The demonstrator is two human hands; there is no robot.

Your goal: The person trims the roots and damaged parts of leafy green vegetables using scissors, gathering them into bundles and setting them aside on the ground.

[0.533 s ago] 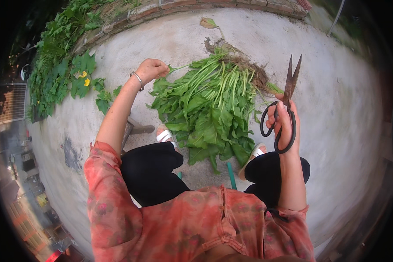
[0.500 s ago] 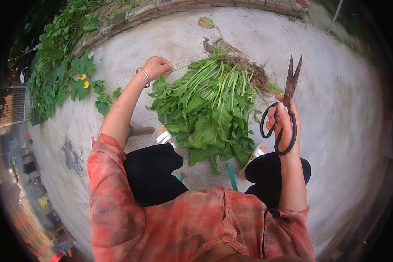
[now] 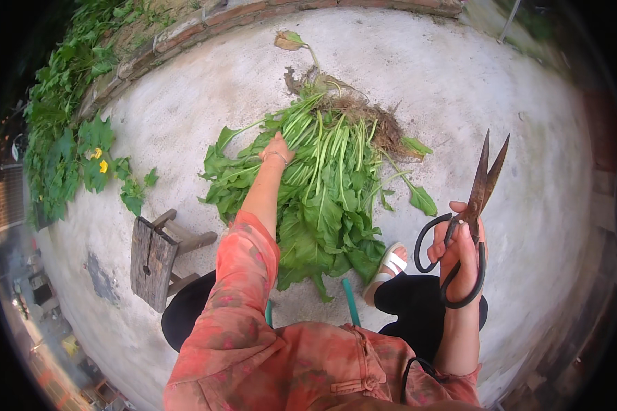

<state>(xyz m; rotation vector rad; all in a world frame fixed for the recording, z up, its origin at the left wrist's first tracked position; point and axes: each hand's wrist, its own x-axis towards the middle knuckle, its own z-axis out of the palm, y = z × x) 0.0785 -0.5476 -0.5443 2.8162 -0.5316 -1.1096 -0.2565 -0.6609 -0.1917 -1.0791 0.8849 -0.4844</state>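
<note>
A large heap of leafy greens (image 3: 322,198) lies on the concrete before me, broad dark leaves toward me and pale stalks running back to tangled, soil-brown roots (image 3: 370,113). My left hand (image 3: 278,148), with a bangle on its wrist, touches the stalks at the heap's left part. Its fingers are mostly hidden, so whether they grip a stalk cannot be made out. At the right, my right hand (image 3: 461,257) is closed around the black looped handles of rusty scissors (image 3: 485,179). Their blades point up and away, slightly parted, well clear of the greens.
A small wooden stool (image 3: 153,264) lies on its side at the left. One loose leaf (image 3: 422,201) sticks out right of the heap, and a yellowing leaf (image 3: 290,41) lies beyond the roots. Flowering vines (image 3: 92,157) spread at far left; a low brick edging (image 3: 178,38) runs behind.
My left hand has moved from the heap's left edge inward onto the stalks. The stool has come into fuller view. My right hand still holds the scissors, their blades parted.
</note>
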